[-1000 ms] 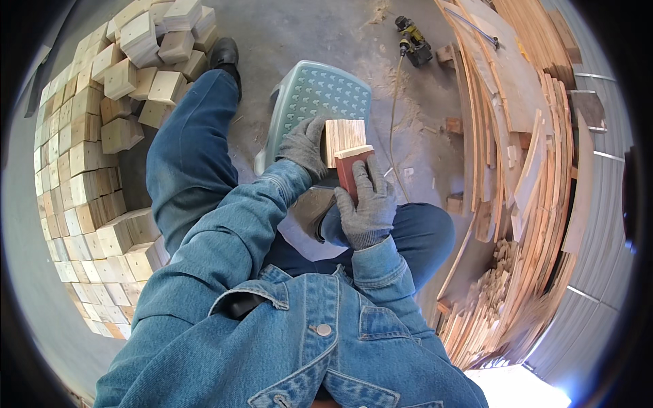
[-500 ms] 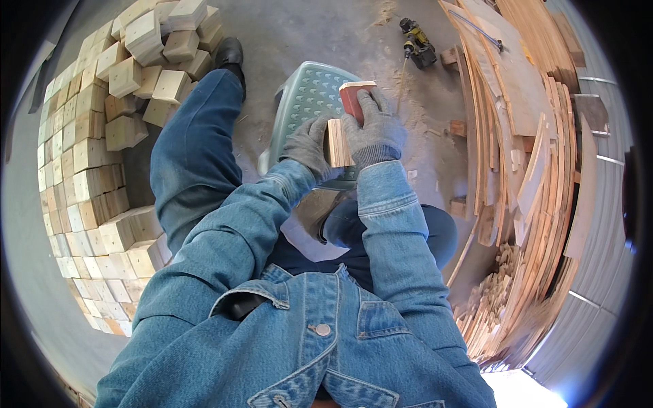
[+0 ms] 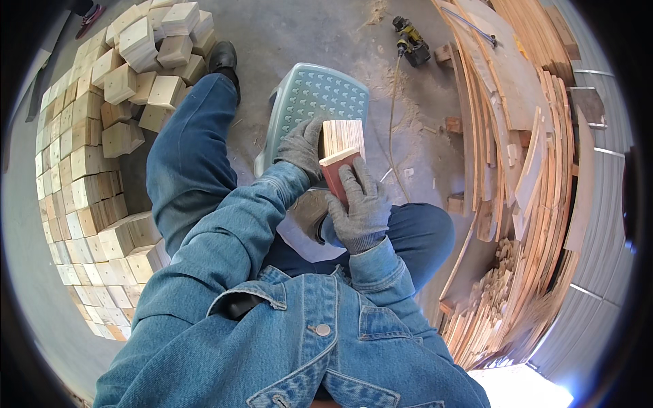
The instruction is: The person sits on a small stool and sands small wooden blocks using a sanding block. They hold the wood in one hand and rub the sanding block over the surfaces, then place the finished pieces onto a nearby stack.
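My left hand [image 3: 303,151], in a grey glove, is closed round the left side of a pale wooden block [image 3: 343,138] with a layered grain. My right hand [image 3: 360,207], gloved too, grips a flat reddish sanding block [image 3: 338,178] with a pale edge. That sanding block lies against the near end of the wooden block. Both pieces are held over the near part of a pale teal plastic step stool [image 3: 320,92]. The fingertips of my left hand are partly hidden behind the wooden block.
A large stack of cut wooden blocks [image 3: 88,156] stands on the left. On the floor ahead lies a yellow and black power drill [image 3: 411,42], with a thin hose [image 3: 392,109] trailing toward me. Long boards [image 3: 490,156] and thin offcuts [image 3: 490,299] are piled on the right.
The sanding block has come back toward me with my right hand, from the far right side of the wooden block to its near end. The wooden block has been turned and tilted.
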Demonstrator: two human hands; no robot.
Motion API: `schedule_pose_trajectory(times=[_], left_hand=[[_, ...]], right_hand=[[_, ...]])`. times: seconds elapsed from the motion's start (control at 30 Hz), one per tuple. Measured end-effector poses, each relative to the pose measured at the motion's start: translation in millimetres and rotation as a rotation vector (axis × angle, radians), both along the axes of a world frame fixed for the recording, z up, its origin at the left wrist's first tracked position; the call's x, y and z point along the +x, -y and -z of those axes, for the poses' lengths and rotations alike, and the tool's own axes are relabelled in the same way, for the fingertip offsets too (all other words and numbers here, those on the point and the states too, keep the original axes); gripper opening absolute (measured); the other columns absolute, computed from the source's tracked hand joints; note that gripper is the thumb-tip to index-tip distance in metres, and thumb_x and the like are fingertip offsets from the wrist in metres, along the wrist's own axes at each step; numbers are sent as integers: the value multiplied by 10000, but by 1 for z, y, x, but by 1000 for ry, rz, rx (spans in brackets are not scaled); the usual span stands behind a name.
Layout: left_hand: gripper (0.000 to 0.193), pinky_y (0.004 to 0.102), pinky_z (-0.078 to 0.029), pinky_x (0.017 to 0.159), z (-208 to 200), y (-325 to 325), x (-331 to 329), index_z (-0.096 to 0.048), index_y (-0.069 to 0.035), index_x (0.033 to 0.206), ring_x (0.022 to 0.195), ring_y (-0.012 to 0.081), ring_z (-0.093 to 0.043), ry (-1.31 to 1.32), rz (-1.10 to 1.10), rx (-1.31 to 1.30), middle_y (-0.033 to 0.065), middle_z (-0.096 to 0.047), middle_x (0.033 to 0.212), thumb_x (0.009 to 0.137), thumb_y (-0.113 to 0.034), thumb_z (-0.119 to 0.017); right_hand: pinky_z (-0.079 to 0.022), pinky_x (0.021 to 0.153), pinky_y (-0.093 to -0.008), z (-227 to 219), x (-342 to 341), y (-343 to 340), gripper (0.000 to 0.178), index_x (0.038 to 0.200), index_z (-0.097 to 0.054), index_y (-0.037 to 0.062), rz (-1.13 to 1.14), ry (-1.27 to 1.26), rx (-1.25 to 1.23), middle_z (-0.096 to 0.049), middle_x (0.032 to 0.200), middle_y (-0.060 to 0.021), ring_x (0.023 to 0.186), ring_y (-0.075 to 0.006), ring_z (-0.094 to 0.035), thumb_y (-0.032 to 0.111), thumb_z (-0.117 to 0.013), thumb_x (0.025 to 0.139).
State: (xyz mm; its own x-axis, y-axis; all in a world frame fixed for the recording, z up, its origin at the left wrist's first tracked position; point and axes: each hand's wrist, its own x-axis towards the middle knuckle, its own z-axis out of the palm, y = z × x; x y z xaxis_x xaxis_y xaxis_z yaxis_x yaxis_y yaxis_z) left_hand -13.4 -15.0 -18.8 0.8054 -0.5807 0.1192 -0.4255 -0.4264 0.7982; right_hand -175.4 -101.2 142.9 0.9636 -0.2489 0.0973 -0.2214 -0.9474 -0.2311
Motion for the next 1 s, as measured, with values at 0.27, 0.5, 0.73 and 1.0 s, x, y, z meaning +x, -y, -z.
schedule_pose_trajectory(times=[0.27,0.5,0.73,1.0], left_hand=[[1075,481,-441,1199,-24,-4,-5,-430,-158,1565,1376,421,-544,-83,-24,63,213,-529,1500,664,-494,-911],[1086,478,-454,1179,-41,0,-3,-466,-94,1493,1342,404,-548,-96,31,77,204,-543,1418,610,-512,-940],[1068,466,-424,1216,-20,-2,1,-421,-141,1551,1396,417,-522,-68,1,63,214,-523,1480,647,-398,-929],[1241,451,-436,1203,-44,-13,-8,-401,-53,1568,1375,365,-558,-102,70,-44,202,-556,1445,589,-508,-1013]], right_hand=[[-519,1048,-514,16,89,47,598,1406,-690,94,-39,145,-10,-601,1522,-157,1224,-402,-657,321,-787,862],[-507,1122,-435,27,128,111,650,1440,-642,29,258,29,209,-631,1480,-200,1307,-390,-647,306,-822,879],[-501,1126,-386,52,51,129,646,1483,-603,7,414,-21,1002,-677,1411,-214,1296,-306,-657,232,-835,924],[-520,1098,-375,49,42,119,658,1494,-609,36,363,-106,884,-675,1433,-188,1283,-273,-669,281,-841,929]])
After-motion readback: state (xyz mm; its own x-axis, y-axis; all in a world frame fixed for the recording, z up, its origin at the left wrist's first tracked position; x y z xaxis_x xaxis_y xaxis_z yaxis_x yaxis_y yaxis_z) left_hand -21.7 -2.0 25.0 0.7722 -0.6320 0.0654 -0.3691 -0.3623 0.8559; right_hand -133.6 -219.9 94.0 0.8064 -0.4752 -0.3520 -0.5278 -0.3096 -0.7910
